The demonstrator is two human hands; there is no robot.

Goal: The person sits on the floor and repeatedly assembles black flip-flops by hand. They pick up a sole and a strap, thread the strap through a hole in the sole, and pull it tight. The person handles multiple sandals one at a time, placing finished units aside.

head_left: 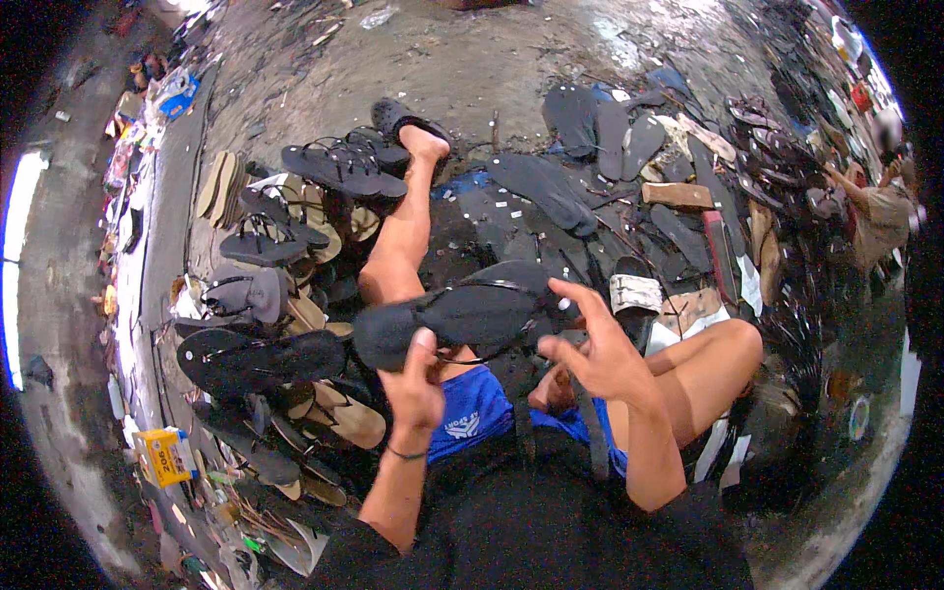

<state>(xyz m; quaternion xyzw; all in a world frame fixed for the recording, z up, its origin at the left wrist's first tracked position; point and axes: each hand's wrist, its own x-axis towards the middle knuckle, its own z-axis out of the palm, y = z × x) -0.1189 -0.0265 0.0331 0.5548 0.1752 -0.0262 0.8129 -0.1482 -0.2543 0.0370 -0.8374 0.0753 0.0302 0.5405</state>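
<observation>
A black flip-flop (pixel 462 320) lies sideways across my lap, its sole level and its thin dark straps toward the right. My left hand (pixel 413 388) grips its left end, thumb on top and fingers underneath. At the other end, my right hand (pixel 605 354) is open, index finger and thumb spread on either side of the tip. Whether those fingertips touch the flip-flop I cannot tell. Just left of my left hand rests another black flip-flop (pixel 261 362), on top of a pile of sandals.
Tan sandals (pixel 344 413) and more dark ones fill the pile at left. Loose black soles (pixel 541 192) lie ahead among scraps. On the right are a wooden block (pixel 677 195), a white-strapped slide (pixel 634 292) and another person (pixel 880 221). A yellow box (pixel 165 457) stands at lower left.
</observation>
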